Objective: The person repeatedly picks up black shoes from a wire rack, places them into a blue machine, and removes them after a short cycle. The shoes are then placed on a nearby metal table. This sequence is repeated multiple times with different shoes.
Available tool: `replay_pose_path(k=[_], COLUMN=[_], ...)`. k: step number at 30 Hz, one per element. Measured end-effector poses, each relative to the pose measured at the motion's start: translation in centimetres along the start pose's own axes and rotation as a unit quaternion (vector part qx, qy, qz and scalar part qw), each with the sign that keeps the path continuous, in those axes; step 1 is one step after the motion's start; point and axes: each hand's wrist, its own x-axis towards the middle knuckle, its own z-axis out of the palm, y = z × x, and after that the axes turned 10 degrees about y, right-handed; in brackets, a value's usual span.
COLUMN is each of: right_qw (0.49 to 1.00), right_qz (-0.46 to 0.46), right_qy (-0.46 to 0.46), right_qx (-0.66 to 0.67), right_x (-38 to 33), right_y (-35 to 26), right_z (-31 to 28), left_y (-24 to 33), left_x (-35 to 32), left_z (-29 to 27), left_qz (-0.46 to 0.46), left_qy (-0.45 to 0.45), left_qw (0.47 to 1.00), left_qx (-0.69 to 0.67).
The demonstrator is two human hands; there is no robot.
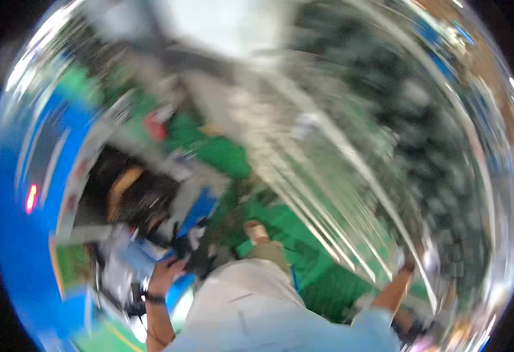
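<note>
Motion smears most of the picture. My left hand, with a dark band at the wrist, is low on the left beside blue and black things I cannot make out. Its fingers are blurred, so whether it holds anything does not show. Out to the right, my right hand is at the end of my stretched arm, close to a long pale bar. Its fingers are too small and smeared to read, and contact with the bar cannot be told.
Several thin pale rods run slanting over the green floor. Dark grey blocky shapes fill the right side. A dark open box-like space with a grey frame stands at left, beside a large blue machine or panel.
</note>
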Motion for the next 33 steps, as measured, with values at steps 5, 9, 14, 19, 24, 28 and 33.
replay_pose_path(k=[5,9,14,19,24,28,33], right_qw=[0.956,0.890,0.732,0.561,0.514,0.325,0.181], right_qz=[-0.138,-0.349,-0.539,-0.673,-0.730,-0.862,-0.928], right_qy=[0.131,-0.145,-0.311,-0.385,-0.406,-0.361,-0.312], right_qx=[0.222,0.255,0.278,0.289,0.195,0.143,0.095], right_x=[-12.5,-22.9,-32.0,-38.3,-45.6,-50.5,-53.7], right_y=[-20.6,-41.2,-54.5,-61.0,-64.9,-65.0,-64.1], right_z=[-5.8,-14.8,-24.6,-28.4,-31.0,-33.4,-35.1], left_y=[-7.3,-20.9,-35.9,-36.0,-38.2,-39.3,-37.2], left_x=[-8.4,-12.8,-9.8,-8.6,-16.9,-28.6,-45.2], left_z=[-11.6,-15.2,-20.7,-21.0,-11.6,0.0,20.1], left_qz=[-0.030,0.012,-0.137,-0.213,-0.177,-0.243,-0.457], left_qy=[0.151,0.407,0.526,0.547,0.600,0.636,0.669], left_qw=[0.987,0.911,0.818,0.785,0.770,0.730,0.585], left_qx=[0.034,-0.061,0.191,0.197,0.124,0.060,0.043])
